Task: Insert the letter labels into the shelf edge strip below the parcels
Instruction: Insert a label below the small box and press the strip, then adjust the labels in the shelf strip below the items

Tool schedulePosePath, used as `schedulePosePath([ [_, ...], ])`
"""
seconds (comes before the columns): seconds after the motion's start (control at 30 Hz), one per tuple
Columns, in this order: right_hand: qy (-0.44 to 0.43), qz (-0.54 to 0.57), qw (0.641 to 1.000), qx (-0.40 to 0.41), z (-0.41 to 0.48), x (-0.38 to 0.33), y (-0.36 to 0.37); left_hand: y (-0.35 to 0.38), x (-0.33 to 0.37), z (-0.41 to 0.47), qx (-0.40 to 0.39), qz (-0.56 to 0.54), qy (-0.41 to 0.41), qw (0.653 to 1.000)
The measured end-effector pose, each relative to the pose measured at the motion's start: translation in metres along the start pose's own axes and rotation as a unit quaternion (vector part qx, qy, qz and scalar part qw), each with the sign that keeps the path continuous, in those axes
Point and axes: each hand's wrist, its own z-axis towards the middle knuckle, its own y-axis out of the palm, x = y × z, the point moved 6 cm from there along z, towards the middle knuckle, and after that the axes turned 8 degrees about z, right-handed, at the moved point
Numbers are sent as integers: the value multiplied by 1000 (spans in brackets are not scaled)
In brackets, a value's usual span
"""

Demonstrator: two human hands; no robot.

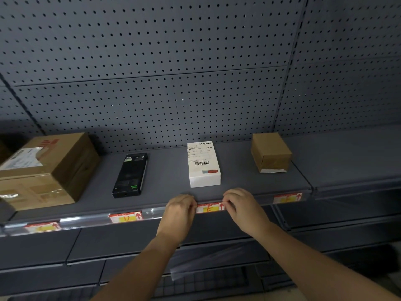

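Note:
A red and yellow label marked E [210, 208] sits in the clear shelf edge strip [86, 220] below the white parcel [204, 164]. My left hand [180, 211] pinches the label's left end and my right hand [240, 207] pinches its right end. A label marked D [125, 217] is in the strip below the black box [129, 174]. Another label [42, 227] sits below the large cardboard box [43, 168]. A further label [286, 198] sits below the small cardboard box [271, 152].
The parcels stand on a grey shelf [165, 187] backed by a perforated panel [152, 94]. Lower grey shelves [108, 246] lie beneath my arms. A neighbouring shelf bay [351, 157] continues to the right.

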Motion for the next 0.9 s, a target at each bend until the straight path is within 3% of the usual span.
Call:
schedulePosePath([
  [0.5,14,22,1000,-17,-1,-1,-5,-1,1,1,-17,8,5,1000],
  [0.63,9,46,999,-2,0,-14,-13,-22,0,-5,12,17,20,1000],
  [0.9,-58,103,993,-11,15,-80,11,-76,-55,-49,50,94,-74,992],
])
